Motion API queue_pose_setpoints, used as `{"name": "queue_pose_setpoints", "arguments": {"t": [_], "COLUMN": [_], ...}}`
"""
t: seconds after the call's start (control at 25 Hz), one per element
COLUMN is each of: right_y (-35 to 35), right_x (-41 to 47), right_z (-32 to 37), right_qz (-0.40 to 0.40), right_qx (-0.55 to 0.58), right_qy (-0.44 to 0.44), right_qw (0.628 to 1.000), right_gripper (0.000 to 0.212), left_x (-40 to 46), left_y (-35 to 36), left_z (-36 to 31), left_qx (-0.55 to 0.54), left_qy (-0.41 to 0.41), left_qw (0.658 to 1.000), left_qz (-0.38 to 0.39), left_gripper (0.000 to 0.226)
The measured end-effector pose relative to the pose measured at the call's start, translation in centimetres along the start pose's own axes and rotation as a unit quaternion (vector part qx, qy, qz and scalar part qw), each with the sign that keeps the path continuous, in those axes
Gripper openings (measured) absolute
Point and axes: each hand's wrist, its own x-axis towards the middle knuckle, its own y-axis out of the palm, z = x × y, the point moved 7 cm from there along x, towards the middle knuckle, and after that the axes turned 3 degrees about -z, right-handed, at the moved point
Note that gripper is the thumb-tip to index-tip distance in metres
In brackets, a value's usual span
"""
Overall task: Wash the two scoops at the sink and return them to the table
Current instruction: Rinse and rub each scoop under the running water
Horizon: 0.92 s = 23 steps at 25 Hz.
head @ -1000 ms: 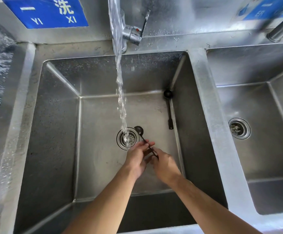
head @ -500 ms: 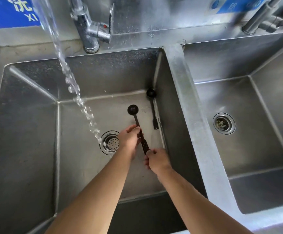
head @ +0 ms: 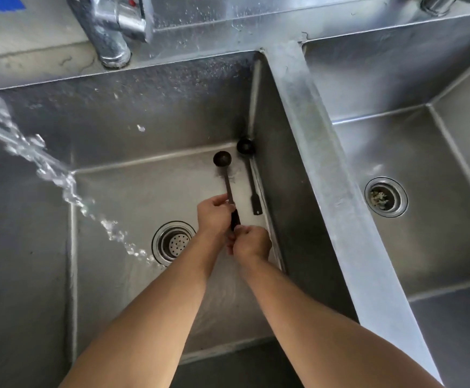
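Observation:
A black long-handled scoop (head: 226,175) is held over the floor of the left steel basin (head: 133,197), its round bowl pointing away from me. My left hand (head: 214,214) pinches the middle of its handle. My right hand (head: 252,243) grips the handle's near end. The second black scoop (head: 249,169) lies on the basin floor along the right wall, just right of the held one and apart from it. Water (head: 51,175) streams diagonally from the upper left down to the drain (head: 172,243), left of both hands.
A chrome tap (head: 113,26) stands on the back ledge. A steel divider (head: 326,175) separates the left basin from a second basin (head: 435,163) on the right with its own drain (head: 385,196). A second tap's base (head: 438,2) shows at top right.
The held scoop has moved right, away from the water stream and drain, toward the scoop lying by the wall. The view has shifted right and closer.

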Motion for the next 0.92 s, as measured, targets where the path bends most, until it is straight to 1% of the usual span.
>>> {"name": "queue_pose_setpoints", "arguments": {"t": [0.12, 0.24, 0.44, 0.56, 0.92], "right_y": [0.9, 1.9, 1.5, 1.5, 1.9], "right_x": [1.6, 2.4, 3.0, 3.4, 3.8], "right_z": [-0.1, -0.2, 0.0, -0.1, -0.2], "right_qz": [-0.033, -0.04, -0.083, -0.079, -0.091], "right_qx": [0.032, 0.053, 0.026, 0.004, -0.016], "right_qy": [0.012, 0.02, 0.027, 0.033, 0.03], "right_qw": [0.999, 0.998, 0.996, 0.996, 0.995], "right_gripper": [0.031, 0.026, 0.029, 0.026, 0.029], "left_x": [1.6, 2.2, 2.8, 2.9, 3.3], "left_y": [-0.1, 0.2, 0.7, 0.9, 0.6], "left_z": [-0.7, -1.6, -2.2, -1.8, -1.5], "left_qx": [0.113, 0.162, 0.198, 0.208, 0.214], "left_qy": [0.055, 0.094, 0.124, 0.13, 0.131], "left_qw": [0.991, 0.98, 0.97, 0.966, 0.963], "left_qz": [-0.047, -0.068, -0.074, -0.076, -0.097], "left_gripper": [0.032, 0.03, 0.029, 0.031, 0.024]}}
